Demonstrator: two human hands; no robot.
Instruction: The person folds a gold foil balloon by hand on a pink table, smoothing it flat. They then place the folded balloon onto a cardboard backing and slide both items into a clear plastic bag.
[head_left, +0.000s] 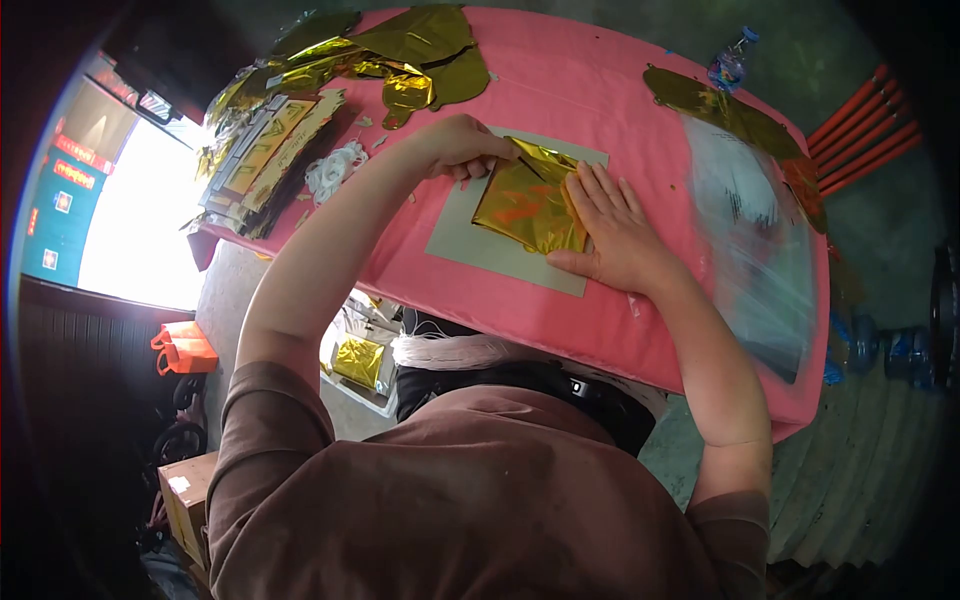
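And there's an orange bag at left, cardboard box lower left; upper right, plastic bottle, slanting red poles!

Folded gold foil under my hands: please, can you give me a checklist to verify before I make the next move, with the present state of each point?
1. Gold foil lies within the grey sheet: ok.
2. Right hand lies flat, fingers spread, over the foil's right edge: ok.
3. Left hand is at the foil's upper left corner: ok.
4. Left fingers have a firm pinch on that corner: cannot tell.
5. Foil surface is smooth: not ok, creases show.
6. White string bundle is off the sheet: ok, it lies to the left on the pink cloth.
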